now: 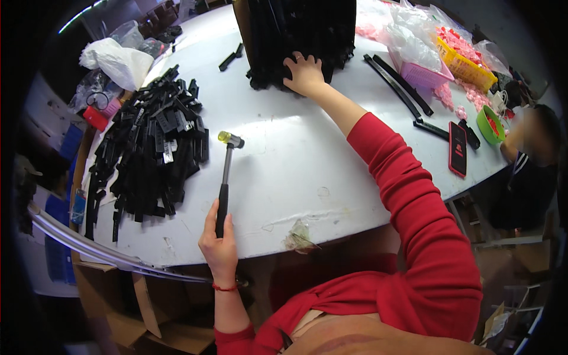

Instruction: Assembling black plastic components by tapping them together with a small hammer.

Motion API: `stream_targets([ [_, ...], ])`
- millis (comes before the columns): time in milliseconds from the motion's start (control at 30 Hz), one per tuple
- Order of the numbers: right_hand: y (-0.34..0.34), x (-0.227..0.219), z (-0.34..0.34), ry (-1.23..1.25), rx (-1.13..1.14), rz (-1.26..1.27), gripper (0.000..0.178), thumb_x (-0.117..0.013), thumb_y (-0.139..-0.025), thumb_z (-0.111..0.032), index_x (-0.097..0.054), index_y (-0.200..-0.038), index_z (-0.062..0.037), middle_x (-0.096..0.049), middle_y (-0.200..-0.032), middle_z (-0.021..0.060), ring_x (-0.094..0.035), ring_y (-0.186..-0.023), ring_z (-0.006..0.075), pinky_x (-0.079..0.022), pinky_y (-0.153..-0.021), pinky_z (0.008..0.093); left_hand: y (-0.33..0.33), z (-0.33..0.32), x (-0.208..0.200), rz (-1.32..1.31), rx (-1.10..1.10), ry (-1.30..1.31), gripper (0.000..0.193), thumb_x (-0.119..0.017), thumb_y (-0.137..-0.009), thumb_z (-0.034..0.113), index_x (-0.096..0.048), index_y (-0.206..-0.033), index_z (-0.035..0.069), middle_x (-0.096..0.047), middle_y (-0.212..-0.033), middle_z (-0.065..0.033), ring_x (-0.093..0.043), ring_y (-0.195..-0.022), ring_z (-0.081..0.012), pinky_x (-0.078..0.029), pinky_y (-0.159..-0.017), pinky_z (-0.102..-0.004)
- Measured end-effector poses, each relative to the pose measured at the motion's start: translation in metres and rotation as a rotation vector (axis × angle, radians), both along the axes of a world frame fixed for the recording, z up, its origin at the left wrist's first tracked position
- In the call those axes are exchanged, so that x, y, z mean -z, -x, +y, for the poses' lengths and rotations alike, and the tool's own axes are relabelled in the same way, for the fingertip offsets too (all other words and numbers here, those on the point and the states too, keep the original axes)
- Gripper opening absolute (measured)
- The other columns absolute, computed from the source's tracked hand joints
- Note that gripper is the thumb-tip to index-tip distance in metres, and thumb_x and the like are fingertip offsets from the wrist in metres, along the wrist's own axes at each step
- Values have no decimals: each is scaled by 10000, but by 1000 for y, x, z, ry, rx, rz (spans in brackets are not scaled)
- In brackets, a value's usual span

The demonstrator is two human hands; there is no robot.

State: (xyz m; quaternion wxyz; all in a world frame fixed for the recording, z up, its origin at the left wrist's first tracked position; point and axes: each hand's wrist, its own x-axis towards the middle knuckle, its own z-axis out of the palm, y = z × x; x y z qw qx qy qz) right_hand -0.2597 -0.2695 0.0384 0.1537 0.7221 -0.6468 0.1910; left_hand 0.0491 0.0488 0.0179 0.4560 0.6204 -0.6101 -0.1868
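Observation:
My left hand [218,244] grips the black handle of a small hammer [225,177] at the near table edge; its head with a yellow cap [229,139] rests on the white table [296,165]. My right hand [304,73], arm stretched far forward in a red sleeve, presses its spread fingers against the base of a tall black stack of plastic parts [296,35]. To the left of the hammer lies a big heap of small black plastic pieces [154,148].
Long black strips [397,86] lie right of my arm. A pink basket [421,74], a yellow basket [464,65], clear bags, a green bowl [490,124] and a red phone [457,149] sit at the right. Another person [532,154] sits at the right edge. Cardboard boxes [118,302] stand below.

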Motion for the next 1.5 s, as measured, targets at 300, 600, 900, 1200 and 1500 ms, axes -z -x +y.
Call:
stream_targets([
  [300,17,26,41,227,4,41,398,-662,-806,-164,-583,-1194,-199,-468,-1431,137,-520,-1139,383,-382,-1042,531,0,-8,7,0,8,2,387,-647,-924,30,-605,-1308,41,-720,-1085,-179,-719,-906,-238,-545,-792,-322],
  [600,-5,-14,78,-4,178,35,534,-715,-813,-408,-550,-1270,-186,-451,-1419,120,-516,-1116,352,-404,-964,537,-2,-5,9,-106,13,121,420,-658,-936,78,-599,-1352,100,-655,-789,-52,-542,-679,-80,-476,-637,-248],
  [900,-19,-32,32,-344,447,-21,836,-754,-778,-272,-375,-1513,-149,-222,-1623,96,-358,-1353,451,-387,-967,664,4,0,3,-60,8,41,369,-640,-931,67,-609,-1298,37,-709,-1114,-190,-723,-903,-280,-549,-771,-346],
  [1200,16,-1,76,-130,219,228,547,-550,-900,-127,-491,-1440,-194,-408,-1504,74,-514,-1153,379,-522,-869,461,-1,-2,2,-97,22,75,368,-649,-928,64,-613,-1293,37,-704,-1099,-213,-720,-926,-327,-562,-764,-360],
  [1500,31,2,118,-190,136,30,735,-706,-807,-213,-421,-1480,-291,-310,-1547,188,-453,-1267,446,-483,-972,514,-1,-3,5,-63,1,35,368,-649,-937,67,-616,-1303,46,-722,-1089,-179,-722,-933,-233,-548,-805,-322],
])
